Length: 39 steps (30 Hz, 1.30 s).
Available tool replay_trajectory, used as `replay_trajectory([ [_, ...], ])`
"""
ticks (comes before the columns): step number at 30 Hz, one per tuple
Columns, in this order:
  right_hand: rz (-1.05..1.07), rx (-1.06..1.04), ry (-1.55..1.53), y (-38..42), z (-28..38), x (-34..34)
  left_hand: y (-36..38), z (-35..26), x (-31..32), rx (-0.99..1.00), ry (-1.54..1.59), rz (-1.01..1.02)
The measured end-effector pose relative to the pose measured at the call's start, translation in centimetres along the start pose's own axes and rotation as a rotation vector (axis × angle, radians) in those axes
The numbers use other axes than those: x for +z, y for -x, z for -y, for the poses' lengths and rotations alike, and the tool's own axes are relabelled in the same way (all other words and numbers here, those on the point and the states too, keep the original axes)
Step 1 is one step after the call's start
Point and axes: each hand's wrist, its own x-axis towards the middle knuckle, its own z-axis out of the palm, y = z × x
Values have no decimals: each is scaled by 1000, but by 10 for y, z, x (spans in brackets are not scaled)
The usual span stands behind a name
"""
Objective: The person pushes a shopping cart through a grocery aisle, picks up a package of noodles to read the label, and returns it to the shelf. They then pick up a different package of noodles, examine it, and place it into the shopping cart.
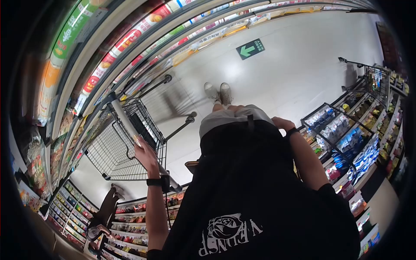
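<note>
Cart [145, 128] is positioned beside the shelf [116, 21], its handle [124, 118] touched by the left hand [146, 155], apparently for control, while the right hand [283, 124] is held farther from the shelf, finger closure and right-hand contents being impossible to tell.

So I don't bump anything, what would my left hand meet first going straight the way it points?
Likely the grey shopping cart handle: your left hand appears to rest on it, pointing roughly along it, though depth is unclear.
</note>
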Motion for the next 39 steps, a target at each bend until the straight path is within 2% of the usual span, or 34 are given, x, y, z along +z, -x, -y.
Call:
replay_trajectory([
  [1, -6, 109, -173, 0, 0, -1, -1, -5, 4, 16, 21, 23],
  [4, -233, 171, -416, 2, -13, -1, 0, -22, 23, -23, 107, 20],
  [5, -221, 68, -287, 3, -20, -7, 4, -29, 26, -48, 145, 39],
  [8, -269, 189, -764, -2, -41, -16, 7, -46, 37, -60, 187, 80],
  [11, -254, 294, -623, -5, -55, -35, 7, -60, 50, -71, 210, 82],
  [13, -253, 444, -607, 1, -62, -55, 12, -65, 59, -80, 208, 61],
  [15, -395, 572, -566, 58, 0, -102, 19, -66, 66, -108, 214, 35],
  [18, -395, 297, -141, 62, -43, -134, 31, -66, 78, -4, -39, -82],
  [21, -194, 75, -477, 4, -177, -148, 39, -77, 93, 34, -352, -196],
  [22, -164, 64, -220, 20, -161, -171, 41, -83, 97, 57, -362, -219],
  [23, -166, -86, -269, 21, -183, -180, 47, -87, 104, 78, -371, -242],
  [24, -146, -72, -313, 30, -189, -194, 57, -107, 108, 54, -298, -195],
  [25, -118, -57, -360, 41, -193, -202, 61, -110, 114, 148, -309, -247],
  [28, -26, 132, -601, 71, -206, -214, 76, -126, 125, 54, -419, -219],
  [29, -24, 50, -544, 80, -213, -213, 77, -128, 130, 53, -431, -219],
  [31, -30, 10, -513, 86, -239, -207, 81, -132, 141, 64, -453, -241],
  [33, 131, -104, -827, 125, -229, -214, 86, -138, 152, 82, -479, -272],
  [35, 251, -78, -731, 142, -228, -215, 92, -148, 162, 73, -446, -275],
  [36, 283, -179, -899, 162, -218, -218, 96, -154, 166, 61, -420, -264],
  [37, 288, -161, -984, 178, -217, -222, 99, -158, 169, 48, -391, -252],
  [38, 245, -186, -816, 192, -210, -228, 101, -160, 172, 83, -406, -260],
  [39, 209, -241, -872, 198, -229, -217, 104, -162, 176, 81, -358, -259],
])
